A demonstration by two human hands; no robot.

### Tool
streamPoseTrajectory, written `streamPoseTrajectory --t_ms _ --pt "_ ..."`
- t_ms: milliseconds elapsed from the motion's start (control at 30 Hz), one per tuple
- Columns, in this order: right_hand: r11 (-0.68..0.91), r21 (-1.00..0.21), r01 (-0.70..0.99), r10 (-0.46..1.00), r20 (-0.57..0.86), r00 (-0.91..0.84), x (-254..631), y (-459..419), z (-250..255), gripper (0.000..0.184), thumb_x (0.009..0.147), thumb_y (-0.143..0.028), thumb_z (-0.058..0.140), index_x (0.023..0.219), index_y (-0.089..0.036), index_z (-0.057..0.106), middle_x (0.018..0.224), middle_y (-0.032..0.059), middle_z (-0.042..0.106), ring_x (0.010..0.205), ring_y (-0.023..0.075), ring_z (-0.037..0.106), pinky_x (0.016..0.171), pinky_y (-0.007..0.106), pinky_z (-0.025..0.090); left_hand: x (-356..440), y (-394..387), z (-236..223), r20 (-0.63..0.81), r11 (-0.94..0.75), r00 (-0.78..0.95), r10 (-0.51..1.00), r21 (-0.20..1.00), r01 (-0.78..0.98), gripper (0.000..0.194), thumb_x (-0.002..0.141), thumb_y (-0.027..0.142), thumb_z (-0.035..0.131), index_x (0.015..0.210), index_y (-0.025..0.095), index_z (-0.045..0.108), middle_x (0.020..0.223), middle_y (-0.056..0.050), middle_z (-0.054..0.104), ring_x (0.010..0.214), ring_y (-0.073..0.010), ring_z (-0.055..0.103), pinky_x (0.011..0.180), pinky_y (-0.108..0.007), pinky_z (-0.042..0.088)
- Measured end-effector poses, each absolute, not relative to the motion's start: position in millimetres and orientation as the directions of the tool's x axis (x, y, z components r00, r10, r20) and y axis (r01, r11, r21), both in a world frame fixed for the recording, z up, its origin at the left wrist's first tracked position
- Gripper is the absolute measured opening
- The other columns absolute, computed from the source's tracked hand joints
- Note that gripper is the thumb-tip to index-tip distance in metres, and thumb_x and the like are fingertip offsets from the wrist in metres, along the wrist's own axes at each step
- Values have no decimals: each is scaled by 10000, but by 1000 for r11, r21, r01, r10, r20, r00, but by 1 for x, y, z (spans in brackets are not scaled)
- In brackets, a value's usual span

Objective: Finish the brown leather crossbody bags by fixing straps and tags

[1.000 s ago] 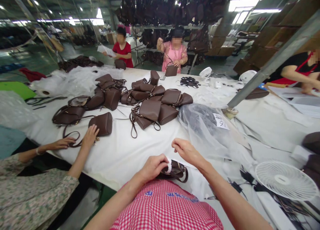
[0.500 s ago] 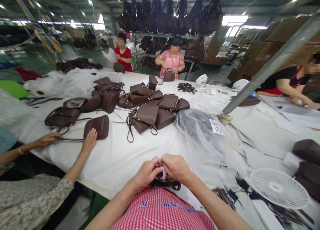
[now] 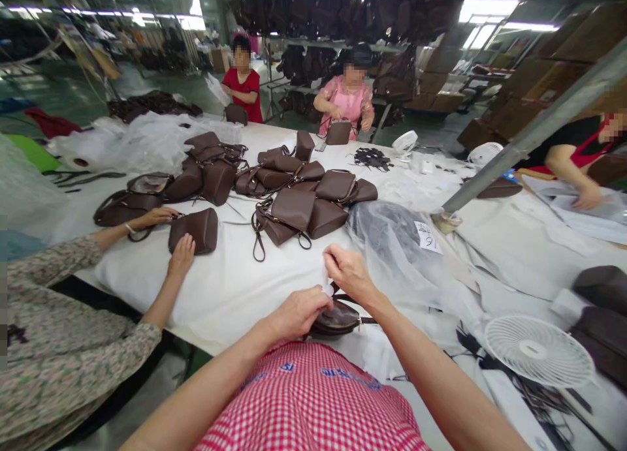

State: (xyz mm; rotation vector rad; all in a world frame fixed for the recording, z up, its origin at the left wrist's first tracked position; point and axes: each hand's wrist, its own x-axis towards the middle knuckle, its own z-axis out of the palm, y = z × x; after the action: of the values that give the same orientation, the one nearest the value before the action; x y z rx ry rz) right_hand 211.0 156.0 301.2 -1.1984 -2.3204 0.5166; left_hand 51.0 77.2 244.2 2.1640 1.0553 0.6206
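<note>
two hands at a white strip above a small brown bag, near edge of the table.
the left hand bends its fingers close together at the bag, their grip impossible to tell; the right hand has its fingertips together, clamped on the strip. to the right is a white fan; farther, a plastic-covered bundle beside heaped brown bags; at the far side, two people.
</note>
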Motion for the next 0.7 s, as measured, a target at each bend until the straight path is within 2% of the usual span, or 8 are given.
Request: streamPoseTrajectory --t_ms 67,133,233,367,433,533,600,700 --pt "536 -559 633 823 180 -539 210 156 298 206 907 -231 380 889 -188 581 679 17 628 627 147 586 644 241 409 42 82 243 118 -445 609 784 791 420 184 812 76 452 876 185 586 857 -13 585 835 -141 540 813 -243 422" --pt "524 -600 605 802 110 -587 213 152 293 251 923 -286 392 1068 -166 559 892 74 683 788 171 636 729 266 445 32 91 241 100 -347 601 793 885 311 143 775 61 472 769 163 572 812 -9 585 819 -135 542 816 -244 430" --pt "570 -560 601 725 -3 -689 220 145 288 476 890 -412 498 1285 -152 443 1153 146 638 995 223 623 822 319 455 24 107 238 60 -191 568 821 966 174 116 733 52 494 691 145 550 784 -8 593 815 -134 551 835 -261 443" --pt "687 -288 667 622 -240 -745 229 142 287 283 894 -381 533 1053 -151 577 965 134 691 887 242 645 762 304 426 25 116 239 59 -200 597 800 964 173 113 730 55 520 690 139 584 808 -18 611 813 -134 569 834 -269 461" --pt "667 -224 710 653 -283 -703 234 144 285 215 933 -324 468 1007 -151 572 940 133 695 831 225 650 714 285 406 28 107 242 170 -314 454 875 912 263 139 774 67 498 734 145 605 917 -53 621 887 -153 576 862 -286 458" --pt "611 -325 722 679 -252 -689 244 146 278 186 942 -285 432 1018 -155 541 926 113 689 808 205 637 696 275 398 32 81 243 369 -442 244 897 747 496 212 833 65 423 830 155 615 956 -83 618 914 -169 574 848 -295 457" --pt "552 -449 703 696 -217 -684 250 146 273 167 931 -283 429 958 -160 538 886 97 677 794 193 618 708 279 411 36 63 238 358 -547 417 835 621 562 214 844 70 426 872 161 617 894 -69 633 859 -165 581 804 -275 463" --pt "342 -668 660 730 -254 -635 254 142 268 170 913 -313 415 868 -181 512 771 39 633 672 156 582 640 267 442 46 47 223 194 -677 688 700 486 552 196 853 104 479 975 171 618 945 -66 656 901 -178 589 823 -281 460"
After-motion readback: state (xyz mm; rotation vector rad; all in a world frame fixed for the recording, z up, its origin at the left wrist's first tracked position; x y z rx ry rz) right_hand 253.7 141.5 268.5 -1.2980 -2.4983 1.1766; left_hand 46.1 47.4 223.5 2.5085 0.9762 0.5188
